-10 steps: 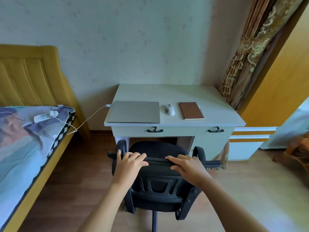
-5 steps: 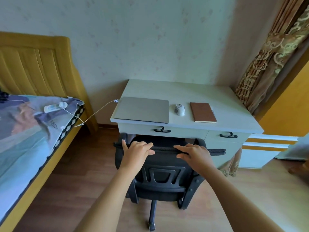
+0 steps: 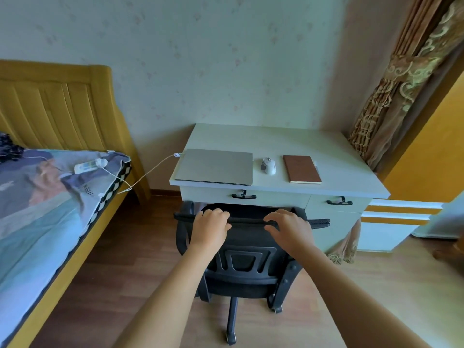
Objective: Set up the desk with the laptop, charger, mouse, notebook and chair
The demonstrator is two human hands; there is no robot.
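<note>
Left hand (image 3: 209, 226) grip curled over chair (image 3: 247, 257) backrest top; right hand (image 3: 291, 228) fingers spread, resting; seat hidden under desk (image 3: 351, 177).

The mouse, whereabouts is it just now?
In the head view the white mouse sits on the desk, between the closed laptop on its left and the brown notebook on its right.

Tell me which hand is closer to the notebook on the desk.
Right. The right hand rests on the chair back below the notebook; the left hand sits farther left, under the laptop.
</note>
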